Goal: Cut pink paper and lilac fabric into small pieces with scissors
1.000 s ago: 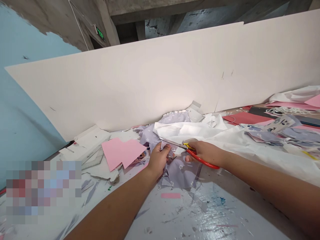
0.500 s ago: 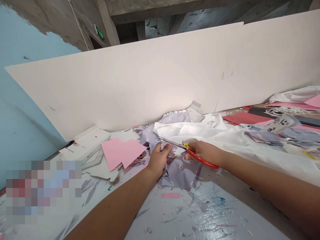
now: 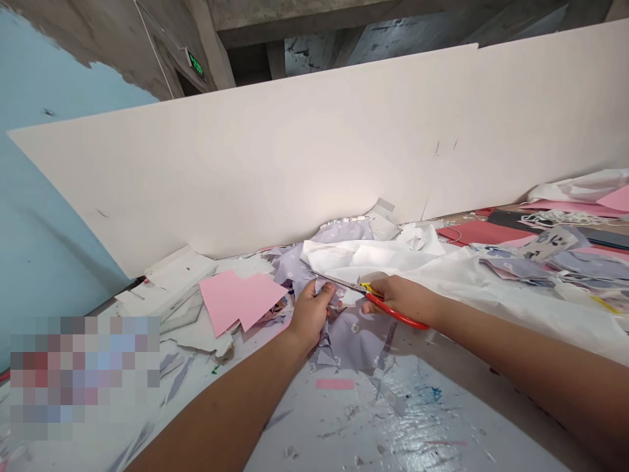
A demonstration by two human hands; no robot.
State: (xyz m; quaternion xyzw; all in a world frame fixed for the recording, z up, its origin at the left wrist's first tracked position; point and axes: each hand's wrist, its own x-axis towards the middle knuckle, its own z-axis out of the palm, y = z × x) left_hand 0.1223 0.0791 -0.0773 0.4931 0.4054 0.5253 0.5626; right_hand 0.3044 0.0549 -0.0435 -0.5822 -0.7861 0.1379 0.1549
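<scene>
Left hand (image 3: 309,314) has its fingers pressed together, pinching a lilac floral fabric (image 3: 351,344) right at the middle of the frame; right hand (image 3: 403,298) is curled round red-handled scissors (image 3: 396,313), blades lying over that cloth; white fabric (image 3: 358,259) bunches just above, a pink paper sheet (image 3: 240,300) sits left of the hands, all on a paint-spattered worktable (image 3: 319,426).

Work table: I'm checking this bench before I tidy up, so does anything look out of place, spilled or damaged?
Two things stand out. The lilac floral fabric under the left hand has ragged, jagged edges near the red-handled scissors. The table top also carries blue, paint-like stains.
</scene>
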